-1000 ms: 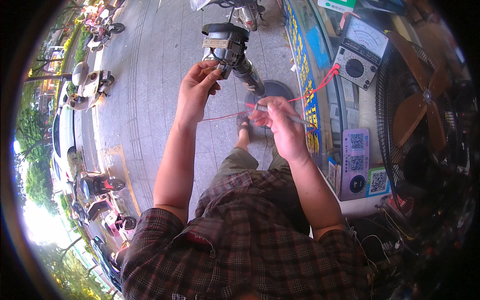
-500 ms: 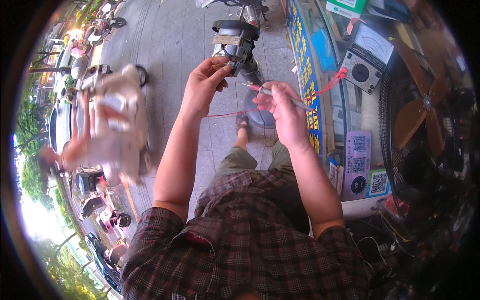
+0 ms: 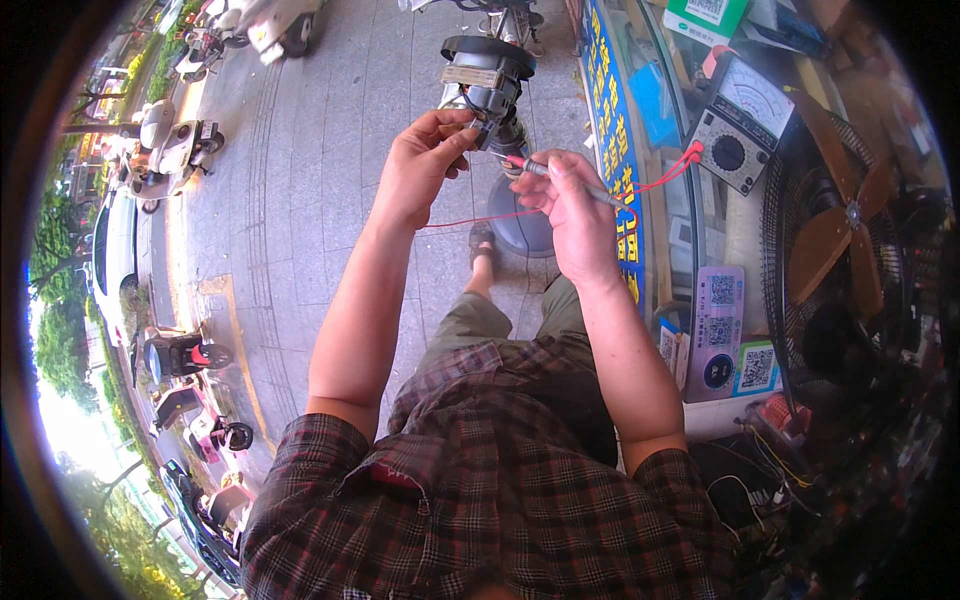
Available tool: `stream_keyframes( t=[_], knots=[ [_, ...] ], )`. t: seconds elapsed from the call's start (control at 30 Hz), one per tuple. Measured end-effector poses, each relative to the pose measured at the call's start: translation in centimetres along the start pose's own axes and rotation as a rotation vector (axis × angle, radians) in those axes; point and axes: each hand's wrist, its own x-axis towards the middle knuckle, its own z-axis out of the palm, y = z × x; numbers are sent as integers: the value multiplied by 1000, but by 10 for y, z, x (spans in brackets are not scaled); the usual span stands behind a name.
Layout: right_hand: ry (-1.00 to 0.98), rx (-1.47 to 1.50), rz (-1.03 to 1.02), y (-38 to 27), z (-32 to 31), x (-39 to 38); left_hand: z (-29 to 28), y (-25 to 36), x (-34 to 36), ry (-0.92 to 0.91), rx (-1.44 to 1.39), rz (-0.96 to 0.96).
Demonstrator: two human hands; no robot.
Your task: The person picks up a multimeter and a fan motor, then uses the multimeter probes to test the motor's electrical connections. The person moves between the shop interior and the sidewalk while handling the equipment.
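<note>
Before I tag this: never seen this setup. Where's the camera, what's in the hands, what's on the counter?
No robot here: these are a person's bare hands. One view only, from the left of two fisheye cameras worn on the head, looking down, so straight edges bend near the rim.

The left hand pinches a small part at a motor-like unit mounted on a pole; the part is too small to identify. The right hand holds a slim grey probe, its tip pointing toward that unit.

On the glass counter at the right lies a dial-type meter with red leads plugged in. Nearby are a purple code sign and a fan with brown blades.
</note>
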Motion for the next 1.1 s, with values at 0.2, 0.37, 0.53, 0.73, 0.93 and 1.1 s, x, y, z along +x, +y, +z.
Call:
stream_keyframes(
  t=[0.2, 0.37, 0.53, 0.73, 0.93, 1.1],
  knots=[
    [43, -30, -50, 6, 2, 14, 1, 3, -2, 11, -7, 0],
    [14, -129, -143, 11, 3, 31, 2, -1, -2, 28, 3, 31],
    [-17, -239, -165, 0, 4, 38, 9, -9, -7, 127, 24, 86],
    [-107, -265, -180, 3, -2, 42, 14, -17, -11, 188, -28, 111],
    [-117, -359, -246, 5, -1, 51, 18, -13, -11, 210, -51, 89],
    [-111, -384, -231, -4, 5, 52, 18, -12, -12, 212, -55, 81]
  ],
)
